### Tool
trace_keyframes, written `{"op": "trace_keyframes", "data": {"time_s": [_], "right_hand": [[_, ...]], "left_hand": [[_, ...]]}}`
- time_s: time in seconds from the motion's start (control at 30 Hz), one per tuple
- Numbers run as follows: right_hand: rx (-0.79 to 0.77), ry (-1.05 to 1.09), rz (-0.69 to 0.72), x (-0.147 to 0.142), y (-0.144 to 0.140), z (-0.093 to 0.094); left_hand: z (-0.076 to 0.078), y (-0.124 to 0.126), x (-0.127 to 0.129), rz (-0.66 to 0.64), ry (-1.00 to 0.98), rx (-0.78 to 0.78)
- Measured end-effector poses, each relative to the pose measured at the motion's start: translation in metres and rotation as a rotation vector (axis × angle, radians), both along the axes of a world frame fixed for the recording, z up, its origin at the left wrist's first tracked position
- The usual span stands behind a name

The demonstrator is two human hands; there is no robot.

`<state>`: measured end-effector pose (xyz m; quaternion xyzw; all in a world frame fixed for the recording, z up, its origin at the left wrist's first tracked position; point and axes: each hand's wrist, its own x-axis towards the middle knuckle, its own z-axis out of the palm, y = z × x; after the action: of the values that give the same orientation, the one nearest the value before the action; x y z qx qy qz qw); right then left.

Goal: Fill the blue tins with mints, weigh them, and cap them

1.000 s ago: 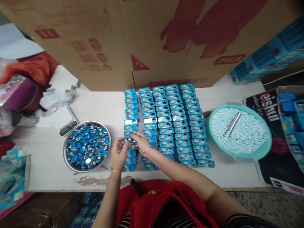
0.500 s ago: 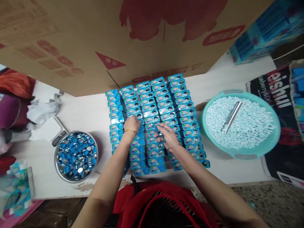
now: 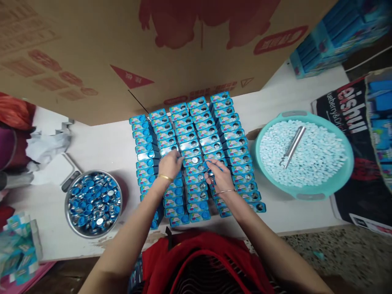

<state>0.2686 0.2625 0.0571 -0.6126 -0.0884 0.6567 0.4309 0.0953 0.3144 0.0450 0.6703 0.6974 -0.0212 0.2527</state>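
Observation:
Rows of small blue tins (image 3: 188, 144) stand upright on the table, many with round openings in their tops, others with blue caps. My right hand (image 3: 221, 176) hovers over the middle rows, its fingers curled around several blue-and-silver caps (image 3: 210, 178). My left hand (image 3: 170, 164) is over the second column from the left, its fingers drawn together; what they hold, if anything, is hidden. Between the hands, a round cap (image 3: 195, 160) shows its silver face on a tin in the middle column.
A metal bowl (image 3: 67, 212) of loose blue and silver caps stands at the left. On the right, a mint-green basin (image 3: 350, 163) holds pale blue tablets with a metal scoop (image 3: 293, 146) on them. A large cardboard box (image 3: 92, 36) walls off the back.
A silver-faced cap now lies on a middle tin where my right fingers were. My right hand has drawn slightly right, away from it. The whole view has shifted a little.

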Motion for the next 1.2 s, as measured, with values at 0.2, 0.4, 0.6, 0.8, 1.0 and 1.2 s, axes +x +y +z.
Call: {"op": "trace_keyframes", "data": {"time_s": [0.2, 0.4, 0.6, 0.8, 1.0, 1.2], "right_hand": [[-0.013, -0.040, -0.017, 0.012, -0.007, -0.003], [-0.012, -0.040, -0.014, 0.016, -0.006, -0.008], [-0.024, -0.013, 0.027, 0.011, -0.001, -0.008], [-0.003, -0.021, 0.170, -0.011, 0.010, -0.001], [0.072, -0.094, 0.311, -0.027, 0.023, -0.007], [0.203, -0.189, 0.333, -0.028, 0.033, -0.019]], "left_hand": [[-0.012, -0.006, 0.035, -0.246, -0.196, 0.089], [-0.013, 0.000, 0.032, -0.364, -0.232, 0.058], [-0.016, -0.004, 0.014, -0.121, -0.345, 0.223], [-0.009, 0.026, -0.020, 0.190, -0.144, 0.180], [-0.001, 0.047, -0.016, 0.116, 0.089, -0.017], [-0.004, 0.082, -0.023, 0.052, 0.336, -0.405]]}}
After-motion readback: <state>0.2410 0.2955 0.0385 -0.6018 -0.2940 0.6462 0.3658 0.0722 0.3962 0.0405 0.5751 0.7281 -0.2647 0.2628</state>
